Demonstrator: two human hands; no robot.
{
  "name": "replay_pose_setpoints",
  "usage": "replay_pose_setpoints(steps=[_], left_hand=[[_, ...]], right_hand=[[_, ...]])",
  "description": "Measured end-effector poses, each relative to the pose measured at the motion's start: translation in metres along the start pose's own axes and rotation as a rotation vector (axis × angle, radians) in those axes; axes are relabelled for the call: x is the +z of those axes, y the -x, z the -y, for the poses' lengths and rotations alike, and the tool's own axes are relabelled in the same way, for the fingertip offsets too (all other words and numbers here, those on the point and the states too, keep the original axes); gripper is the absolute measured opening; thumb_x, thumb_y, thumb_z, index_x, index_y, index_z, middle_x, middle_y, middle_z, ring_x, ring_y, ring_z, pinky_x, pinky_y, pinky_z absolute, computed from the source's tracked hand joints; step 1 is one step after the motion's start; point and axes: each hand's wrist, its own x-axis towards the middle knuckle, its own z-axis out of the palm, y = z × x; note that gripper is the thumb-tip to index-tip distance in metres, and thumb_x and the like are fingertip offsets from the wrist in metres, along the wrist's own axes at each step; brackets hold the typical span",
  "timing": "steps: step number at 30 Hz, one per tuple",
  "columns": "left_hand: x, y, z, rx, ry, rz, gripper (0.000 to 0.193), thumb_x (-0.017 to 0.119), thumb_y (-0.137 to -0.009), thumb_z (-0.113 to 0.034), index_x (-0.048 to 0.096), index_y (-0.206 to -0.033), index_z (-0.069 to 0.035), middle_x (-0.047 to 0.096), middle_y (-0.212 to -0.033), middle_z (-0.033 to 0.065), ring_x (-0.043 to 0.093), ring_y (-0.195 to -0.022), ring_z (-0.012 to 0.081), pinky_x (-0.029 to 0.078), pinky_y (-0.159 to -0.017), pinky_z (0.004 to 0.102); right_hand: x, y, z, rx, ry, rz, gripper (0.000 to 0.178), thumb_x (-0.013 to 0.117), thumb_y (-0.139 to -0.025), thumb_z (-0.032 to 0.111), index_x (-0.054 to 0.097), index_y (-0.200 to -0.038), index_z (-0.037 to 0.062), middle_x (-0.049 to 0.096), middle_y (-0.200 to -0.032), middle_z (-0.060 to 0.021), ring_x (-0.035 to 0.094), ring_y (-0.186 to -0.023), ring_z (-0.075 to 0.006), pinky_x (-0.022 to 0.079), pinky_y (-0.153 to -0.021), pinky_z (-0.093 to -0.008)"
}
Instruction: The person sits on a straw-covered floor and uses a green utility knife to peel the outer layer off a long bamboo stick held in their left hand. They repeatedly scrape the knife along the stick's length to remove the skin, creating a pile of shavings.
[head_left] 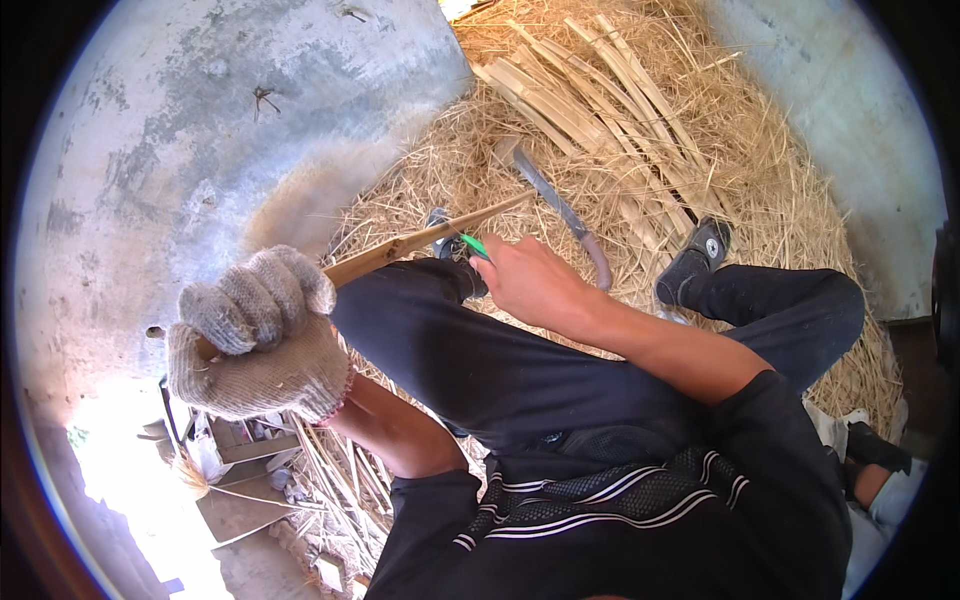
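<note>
My left hand (262, 335), in a grey knitted glove, is closed around the near end of a bamboo strip (365, 263). The strip slants up to the right, and its far end tapers to a thin tip. My bare right hand (535, 287) is closed on a small green-handled knife (474, 245) against the strip's middle; little of its blade shows. Past my right hand, a machete (556, 198) with a curved brown handle lies on the shavings.
Several split bamboo strips (560, 105) lie in a pile at the far side on a thick bed of shavings (790, 200). Concrete walls (230, 110) stand at left and right. At lower left are thin sticks (350, 480) and clutter. Part of another person (885, 475) shows at lower right.
</note>
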Motion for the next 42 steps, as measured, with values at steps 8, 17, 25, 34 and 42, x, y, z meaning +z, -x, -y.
replay_pose_setpoints(steps=[8,17,25,34,42], left_hand=[[0.010,-0.001,0.003,0.010,-0.018,0.042,0.034,0.040,-0.081,-0.026,0.035,-0.050,-0.015,0.028,-0.040,0.0008,0.025,-0.031,0.0145,0.030,-0.028,0.0347],[0.008,0.001,0.004,0.015,-0.060,0.029,0.032,0.041,-0.080,-0.024,0.035,-0.050,-0.016,0.026,-0.040,-0.0015,0.022,-0.033,0.0116,0.026,-0.029,0.0315],[0.011,0.006,0.002,0.017,-0.062,0.022,0.031,0.040,-0.081,-0.024,0.037,-0.051,-0.016,0.026,-0.041,-0.0005,0.021,-0.033,0.0128,0.026,-0.031,0.0316],[0.021,0.006,0.005,0.030,-0.087,-0.041,0.031,0.040,-0.080,-0.025,0.035,-0.051,-0.016,0.024,-0.041,-0.0015,0.018,-0.035,0.0117,0.025,-0.031,0.0306],[0.027,0.003,0.011,0.069,-0.101,-0.047,0.033,0.037,-0.082,-0.026,0.033,-0.051,-0.015,0.024,-0.039,-0.0005,0.020,-0.032,0.0117,0.028,-0.029,0.0302]], right_hand=[[0.015,0.007,-0.062,0.138,0.115,0.085,0.032,0.046,-0.098,0.029,0.054,-0.101,-0.0030,0.059,-0.062,-0.0243,0.062,-0.061,-0.0417,0.048,-0.054,-0.0521],[-0.027,0.017,0.029,0.079,-0.158,0.088,0.032,0.047,-0.098,0.028,0.053,-0.100,-0.0034,0.059,-0.062,-0.0257,0.061,-0.060,-0.0454,0.049,-0.056,-0.0519],[-0.008,0.001,-0.010,0.176,-0.096,0.130,0.036,0.043,-0.099,0.027,0.054,-0.100,-0.0070,0.057,-0.059,-0.0281,0.060,-0.060,-0.0473,0.049,-0.056,-0.0520],[0.011,0.002,-0.057,0.311,-0.016,0.133,0.035,0.045,-0.099,0.029,0.057,-0.095,-0.0027,0.061,-0.070,-0.0274,0.063,-0.066,-0.0440,0.052,-0.062,-0.0513],[0.053,0.009,-0.178,0.330,0.402,0.558,0.037,0.045,-0.098,0.031,0.055,-0.113,-0.0021,0.064,-0.083,-0.0297,0.066,-0.081,-0.0413,0.050,-0.072,-0.0534]])
